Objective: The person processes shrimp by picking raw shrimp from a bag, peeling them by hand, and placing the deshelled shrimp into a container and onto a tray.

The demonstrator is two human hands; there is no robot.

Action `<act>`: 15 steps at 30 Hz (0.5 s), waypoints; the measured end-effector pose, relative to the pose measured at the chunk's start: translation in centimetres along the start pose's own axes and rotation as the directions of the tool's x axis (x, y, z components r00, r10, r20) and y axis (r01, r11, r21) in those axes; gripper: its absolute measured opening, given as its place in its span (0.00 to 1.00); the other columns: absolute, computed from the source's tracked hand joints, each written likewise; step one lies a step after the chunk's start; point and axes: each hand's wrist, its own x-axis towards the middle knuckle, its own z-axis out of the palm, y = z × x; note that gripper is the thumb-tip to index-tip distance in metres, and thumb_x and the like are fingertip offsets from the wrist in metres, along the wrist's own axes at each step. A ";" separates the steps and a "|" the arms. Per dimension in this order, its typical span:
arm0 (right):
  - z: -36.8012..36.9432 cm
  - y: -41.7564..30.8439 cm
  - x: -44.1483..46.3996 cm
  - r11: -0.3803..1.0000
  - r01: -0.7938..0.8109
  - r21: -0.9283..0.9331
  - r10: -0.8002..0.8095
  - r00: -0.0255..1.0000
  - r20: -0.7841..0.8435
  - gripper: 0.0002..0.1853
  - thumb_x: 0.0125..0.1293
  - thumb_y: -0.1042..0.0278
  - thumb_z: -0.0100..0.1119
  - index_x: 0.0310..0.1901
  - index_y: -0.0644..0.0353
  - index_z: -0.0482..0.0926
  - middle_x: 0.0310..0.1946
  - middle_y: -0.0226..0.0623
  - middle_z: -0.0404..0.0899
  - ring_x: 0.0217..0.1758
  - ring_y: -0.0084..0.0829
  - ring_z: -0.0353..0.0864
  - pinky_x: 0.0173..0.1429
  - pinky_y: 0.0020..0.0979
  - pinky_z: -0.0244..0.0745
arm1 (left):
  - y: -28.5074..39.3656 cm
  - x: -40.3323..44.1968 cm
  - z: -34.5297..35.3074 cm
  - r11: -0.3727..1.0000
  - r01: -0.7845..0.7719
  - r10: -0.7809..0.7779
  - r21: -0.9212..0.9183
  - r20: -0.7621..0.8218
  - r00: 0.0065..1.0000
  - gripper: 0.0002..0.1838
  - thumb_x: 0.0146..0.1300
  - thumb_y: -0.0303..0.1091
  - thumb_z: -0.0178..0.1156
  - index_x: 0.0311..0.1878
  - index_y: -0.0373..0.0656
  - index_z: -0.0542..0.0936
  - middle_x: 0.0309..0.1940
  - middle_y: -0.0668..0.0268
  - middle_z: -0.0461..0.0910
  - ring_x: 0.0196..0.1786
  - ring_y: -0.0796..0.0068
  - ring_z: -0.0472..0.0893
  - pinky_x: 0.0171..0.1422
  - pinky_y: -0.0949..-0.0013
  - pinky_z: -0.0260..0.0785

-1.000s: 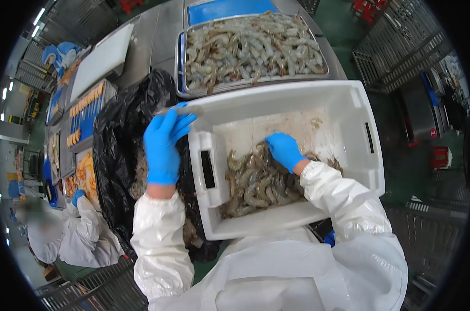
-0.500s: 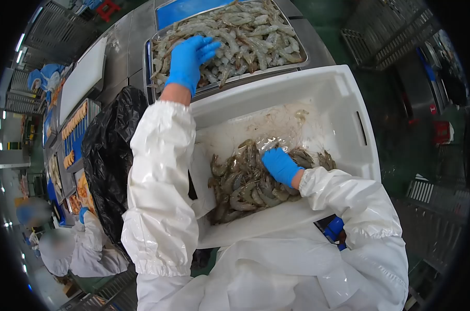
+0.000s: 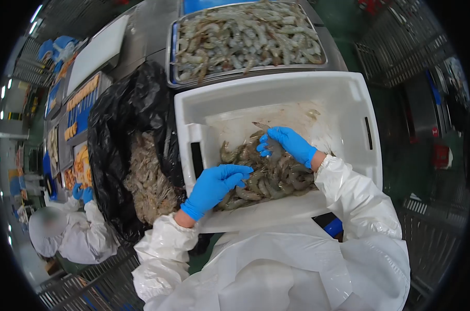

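My right hand, in a blue glove, is closed around a shrimp whose one end sticks out past the fingers. Lower and to the left, my left hand, gloved the same way, has its fingers drawn together in a pinch; what is between them, if anything, I cannot make out. Both hands are over a heap of grey whole shrimp in a deep white tub. Beyond the tub, a metal tray carries a thick layer of paler shrimp.
Left of the tub hangs a black plastic bag with a pile of shrimp heads and shells. A white board and trays of orange food lie on the far-left counter. Another person in white works there.
My left hand has come back from the shrimp tray to the tub. My right hand has risen slightly from the heap with a shrimp. The black bag's contents now show.
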 end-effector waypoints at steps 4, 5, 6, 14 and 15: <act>7.0 -2.9 1.5 0.972 0.190 -0.140 -0.170 0.975 0.146 0.20 0.73 0.56 0.46 0.47 0.68 0.76 0.44 0.43 0.81 0.46 0.33 0.81 0.55 0.33 0.75 | -0.9 -3.0 -0.2 0.999 -0.019 0.032 0.034 -0.436 0.900 0.15 0.64 0.31 0.58 0.52 0.40 0.81 0.41 0.65 0.83 0.37 0.80 0.79 0.45 0.75 0.71; 9.1 -3.5 1.9 0.961 0.230 -0.155 -0.201 0.962 0.184 0.20 0.74 0.56 0.46 0.48 0.68 0.76 0.45 0.42 0.81 0.47 0.33 0.81 0.56 0.33 0.75 | -1.3 -3.4 -0.8 0.999 -0.039 0.047 0.028 -0.466 0.884 0.15 0.63 0.32 0.60 0.52 0.40 0.81 0.40 0.65 0.83 0.37 0.80 0.79 0.45 0.75 0.71; 11.4 -4.1 2.1 0.949 0.268 -0.167 -0.228 0.947 0.224 0.20 0.74 0.57 0.45 0.48 0.68 0.76 0.46 0.42 0.81 0.48 0.32 0.81 0.56 0.32 0.74 | -1.7 -3.8 -1.4 0.998 -0.057 0.060 0.021 -0.496 0.866 0.15 0.62 0.33 0.61 0.51 0.40 0.81 0.39 0.66 0.83 0.38 0.80 0.78 0.46 0.74 0.70; 26.0 -3.0 6.1 0.956 0.258 -0.142 -0.133 0.809 0.572 0.19 0.74 0.58 0.44 0.57 0.63 0.73 0.54 0.36 0.78 0.53 0.29 0.78 0.60 0.31 0.72 | -2.4 -10.6 -6.7 0.807 -0.296 -0.035 -0.511 -0.541 0.840 0.11 0.63 0.38 0.61 0.42 0.40 0.79 0.33 0.68 0.80 0.29 0.83 0.74 0.29 0.77 0.64; 27.3 -2.1 6.8 0.811 0.542 -0.222 -0.352 0.754 0.554 0.21 0.74 0.58 0.45 0.62 0.60 0.70 0.57 0.37 0.76 0.54 0.32 0.79 0.60 0.32 0.72 | -3.3 -11.3 -7.1 0.770 -0.339 -0.063 -0.540 -0.594 0.802 0.11 0.64 0.38 0.61 0.41 0.40 0.79 0.33 0.68 0.80 0.28 0.82 0.75 0.28 0.77 0.64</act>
